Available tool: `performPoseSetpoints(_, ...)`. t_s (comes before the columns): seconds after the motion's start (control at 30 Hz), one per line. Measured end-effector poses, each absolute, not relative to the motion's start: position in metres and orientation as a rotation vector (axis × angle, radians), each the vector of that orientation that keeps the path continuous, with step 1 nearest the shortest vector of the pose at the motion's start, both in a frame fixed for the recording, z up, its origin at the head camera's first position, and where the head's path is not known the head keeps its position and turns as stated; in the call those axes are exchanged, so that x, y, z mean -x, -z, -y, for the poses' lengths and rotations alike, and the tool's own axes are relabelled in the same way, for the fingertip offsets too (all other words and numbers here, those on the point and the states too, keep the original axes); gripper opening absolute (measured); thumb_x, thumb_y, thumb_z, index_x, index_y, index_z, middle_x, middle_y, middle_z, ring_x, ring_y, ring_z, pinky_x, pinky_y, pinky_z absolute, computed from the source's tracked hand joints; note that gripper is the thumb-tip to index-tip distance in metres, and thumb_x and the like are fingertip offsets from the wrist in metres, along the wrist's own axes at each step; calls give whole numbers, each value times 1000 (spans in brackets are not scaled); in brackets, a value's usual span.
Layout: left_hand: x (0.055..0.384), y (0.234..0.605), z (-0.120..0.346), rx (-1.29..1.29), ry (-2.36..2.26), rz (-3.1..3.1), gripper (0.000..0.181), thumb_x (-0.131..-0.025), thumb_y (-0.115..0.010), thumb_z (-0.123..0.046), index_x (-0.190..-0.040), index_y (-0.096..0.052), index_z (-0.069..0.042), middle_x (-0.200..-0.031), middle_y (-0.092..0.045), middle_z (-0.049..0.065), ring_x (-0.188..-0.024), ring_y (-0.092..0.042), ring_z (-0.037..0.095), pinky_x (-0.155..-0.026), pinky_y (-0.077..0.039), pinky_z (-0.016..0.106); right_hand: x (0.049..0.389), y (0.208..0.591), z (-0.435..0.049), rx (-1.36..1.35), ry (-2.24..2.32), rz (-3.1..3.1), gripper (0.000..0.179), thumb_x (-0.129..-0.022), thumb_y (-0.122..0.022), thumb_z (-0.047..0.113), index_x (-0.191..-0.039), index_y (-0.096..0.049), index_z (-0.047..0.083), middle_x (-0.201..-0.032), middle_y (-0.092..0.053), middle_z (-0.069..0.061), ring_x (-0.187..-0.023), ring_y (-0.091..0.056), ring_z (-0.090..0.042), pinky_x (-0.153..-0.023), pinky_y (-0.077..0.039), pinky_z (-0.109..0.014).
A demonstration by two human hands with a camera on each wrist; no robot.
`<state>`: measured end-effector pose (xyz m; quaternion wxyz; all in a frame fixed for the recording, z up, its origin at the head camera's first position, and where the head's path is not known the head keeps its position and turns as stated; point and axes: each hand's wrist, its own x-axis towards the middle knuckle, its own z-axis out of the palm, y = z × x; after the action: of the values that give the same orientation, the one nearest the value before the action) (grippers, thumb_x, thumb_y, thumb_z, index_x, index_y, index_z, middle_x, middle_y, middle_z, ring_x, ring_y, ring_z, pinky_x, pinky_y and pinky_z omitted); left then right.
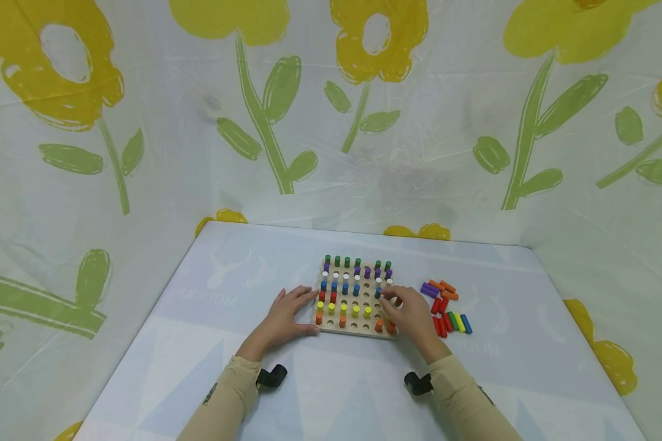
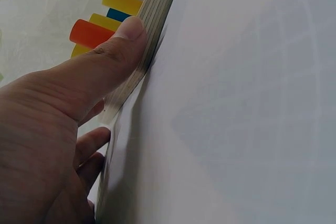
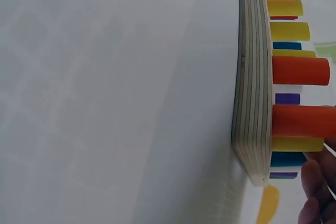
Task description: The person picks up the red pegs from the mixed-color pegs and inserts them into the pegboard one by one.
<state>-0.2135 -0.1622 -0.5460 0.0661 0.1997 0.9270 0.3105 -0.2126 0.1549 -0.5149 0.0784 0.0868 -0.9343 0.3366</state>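
Note:
A wooden pegboard (image 1: 358, 331) with rows of coloured pegs lies on the table in front of me. My left hand (image 1: 281, 318) rests at its left side with fingers stretched out. In the left wrist view the thumb (image 2: 113, 56) presses the layered front edge. My right hand (image 1: 414, 313) is over the board's right side, its fingertips pinching a blue peg (image 3: 287, 159) behind a yellow peg (image 3: 299, 144) and an orange peg (image 3: 302, 120). In the head view this hand hides part of the right column.
Right of the board lie loose pegs: purple pegs (image 1: 429, 289), orange pegs (image 1: 448, 286), red pegs (image 1: 440, 305), a green peg (image 1: 453, 321), a yellow peg (image 1: 460, 323) and a blue peg (image 1: 466, 324). A flower-printed sheet (image 1: 364, 184) surrounds the pale table (image 1: 243, 257).

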Motion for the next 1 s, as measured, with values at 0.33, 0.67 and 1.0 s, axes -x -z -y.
performPoseSetpoints(0.33, 215, 549, 163, -634, -950, -2796, 90, -81, -83, -48, -155, -45, -17, -158, -41, 9, -150, -31, 30, -126, -1, 54, 211, 518, -160, -236, -999, 2788, 21, -94, -75, 24, -111, -78, 12, -100, -74, 1, -86, -59, -18, -73, -52, -32)
performPoseSetpoints(0.67, 214, 549, 162, -609, -947, -2800, 90, -81, -83, -49, -155, -45, -18, -158, -41, 8, -150, -31, 30, -126, -1, 54, 208, 518, -164, -186, -986, 2810, 20, -93, -75, 24, -110, -77, 14, -100, -73, 1, -86, -57, -18, -72, -50, -31)
performPoseSetpoints(1.0, 214, 549, 163, -614, -945, -2806, 90, -81, -83, -48, -156, -45, -17, -158, -41, 8, -149, -32, 30, -126, -1, 54, 209, 520, -169, -194, -944, 2823, 21, -94, -74, 25, -112, -77, 14, -101, -73, 2, -88, -58, -18, -73, -51, -31)
